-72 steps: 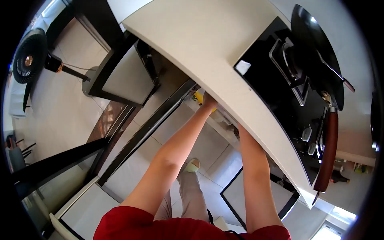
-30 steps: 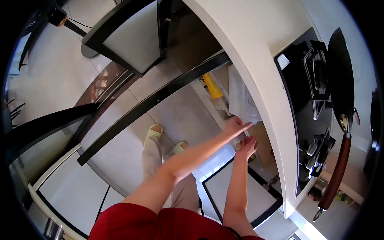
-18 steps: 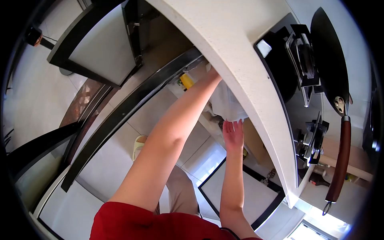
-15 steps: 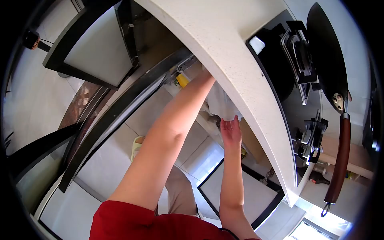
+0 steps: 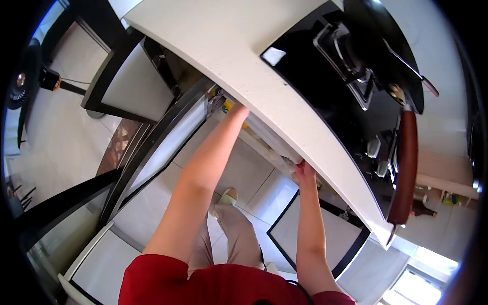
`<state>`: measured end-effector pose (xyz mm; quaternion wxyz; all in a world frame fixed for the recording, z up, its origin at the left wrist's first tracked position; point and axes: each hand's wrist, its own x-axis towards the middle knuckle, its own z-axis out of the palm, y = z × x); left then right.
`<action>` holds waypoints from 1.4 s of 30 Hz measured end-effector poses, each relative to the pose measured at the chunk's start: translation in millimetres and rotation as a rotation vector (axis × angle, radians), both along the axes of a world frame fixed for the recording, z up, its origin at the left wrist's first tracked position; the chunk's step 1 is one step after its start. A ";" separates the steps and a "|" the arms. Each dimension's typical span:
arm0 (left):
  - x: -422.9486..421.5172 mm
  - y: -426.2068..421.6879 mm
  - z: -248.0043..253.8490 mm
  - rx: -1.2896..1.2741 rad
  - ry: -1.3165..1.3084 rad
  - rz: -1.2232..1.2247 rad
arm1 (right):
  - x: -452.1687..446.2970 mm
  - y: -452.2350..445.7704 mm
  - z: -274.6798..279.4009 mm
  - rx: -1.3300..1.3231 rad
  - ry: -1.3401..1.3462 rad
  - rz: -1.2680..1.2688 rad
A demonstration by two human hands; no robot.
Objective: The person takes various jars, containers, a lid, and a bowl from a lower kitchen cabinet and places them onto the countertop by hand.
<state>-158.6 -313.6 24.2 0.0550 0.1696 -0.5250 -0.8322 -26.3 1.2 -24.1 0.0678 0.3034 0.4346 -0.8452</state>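
Below the countertop edge, a whitish translucent container point(image 5: 277, 142) sits in the open cabinet, mostly hidden by the counter. My left hand point(image 5: 242, 109) reaches under the counter at its far left end; the fingers are out of sight. My right hand point(image 5: 305, 172) is at the container's near right end, with its fingers bent round the corner and partly hidden. Something yellow point(image 5: 226, 105) shows beside my left wrist.
The pale countertop point(image 5: 213, 56) overhangs the cabinet. A black gas hob point(image 5: 310, 71) carries a wok with a brown handle point(image 5: 405, 168). Cabinet doors stand open at left point(image 5: 165, 147) and right point(image 5: 317, 234). A fan point(image 5: 25, 76) stands far left.
My right hand's fingers, stretched up against the container before, are now bent round its end. The container shows less below the counter. My view has shifted, bringing more hob into sight.
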 end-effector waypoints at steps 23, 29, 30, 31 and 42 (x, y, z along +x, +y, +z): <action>271.0 -2.3 224.8 0.265 -0.665 -0.583 | 304.3 -20.8 253.7 0.039 -0.106 -0.220; 284.1 71.5 271.9 0.206 -0.596 -0.886 | 395.0 -9.2 323.5 0.080 -0.079 -0.515; 289.1 85.1 275.5 0.191 -0.574 -0.933 | 412.5 -8.6 336.1 0.087 -0.060 -0.565; 294.3 101.3 286.2 0.203 -0.559 -1.000 | 429.6 -6.4 347.2 0.108 -0.041 -0.611; 441.0 294.7 378.8 0.168 -0.442 -1.533 | 645.5 30.5 436.6 0.201 0.132 -1.142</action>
